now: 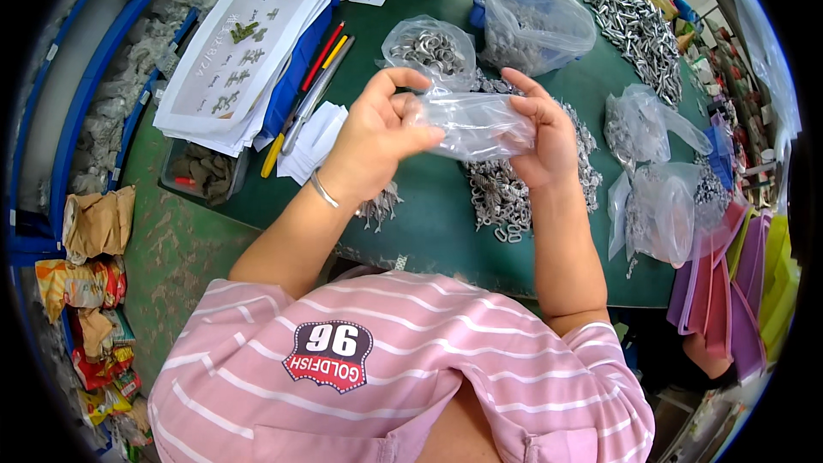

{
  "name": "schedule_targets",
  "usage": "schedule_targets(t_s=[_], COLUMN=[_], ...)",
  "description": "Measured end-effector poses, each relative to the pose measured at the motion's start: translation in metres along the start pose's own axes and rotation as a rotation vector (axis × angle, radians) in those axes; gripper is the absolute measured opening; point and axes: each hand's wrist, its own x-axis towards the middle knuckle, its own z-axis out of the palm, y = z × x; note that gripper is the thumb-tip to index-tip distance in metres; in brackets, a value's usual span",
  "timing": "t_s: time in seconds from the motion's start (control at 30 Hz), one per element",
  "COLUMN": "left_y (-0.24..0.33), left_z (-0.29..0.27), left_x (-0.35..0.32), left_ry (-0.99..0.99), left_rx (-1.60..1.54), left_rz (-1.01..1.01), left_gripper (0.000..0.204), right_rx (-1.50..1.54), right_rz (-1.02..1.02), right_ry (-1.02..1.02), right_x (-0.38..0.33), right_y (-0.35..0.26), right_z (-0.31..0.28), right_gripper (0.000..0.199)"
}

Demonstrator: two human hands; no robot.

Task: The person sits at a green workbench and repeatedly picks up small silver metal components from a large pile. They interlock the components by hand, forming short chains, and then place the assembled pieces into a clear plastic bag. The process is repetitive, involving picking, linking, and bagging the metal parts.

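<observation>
A clear plastic bag [480, 127] is stretched flat between my two hands above the green table. My left hand [383, 120] pinches its left end between thumb and fingers. At the other end, my right hand [544, 129] grips the bag with the thumb and curled fingers. No metal parts show inside it. Beneath the bag and my right hand spreads a pile of small silver metal clasps [501, 197], partly covered by them. Beside my left wrist lies a smaller heap of metal pieces [380, 208]. An open bag of metal rings [433, 53] sits just beyond my hands.
A blue bin with a plastic liner [523, 30] stands at the back. Loose silver metal parts [639, 30] lie far right, with filled plastic bags [662, 210] nearer. On the left are stacked printed sheets [240, 56], pens [321, 69] and blue shelving [94, 77].
</observation>
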Motion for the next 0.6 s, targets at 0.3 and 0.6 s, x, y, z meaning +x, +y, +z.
schedule_targets(t_s=[0.3,0.6], left_y=[0.003,0.042], left_z=[-0.011,-0.010], left_x=[0.013,-0.008], left_ry=[0.104,-0.514], left_rx=[0.432,1.352], left_rz=[0.221,0.791], left_gripper=[0.023,0.043], right_rx=[-1.477,-1.805], right_rz=[-0.938,-0.851], right_ry=[-0.409,-0.572], right_x=[-0.022,-0.008], right_y=[0.013,0.006], right_z=[0.055,0.046], right_gripper=[0.035,0.020])
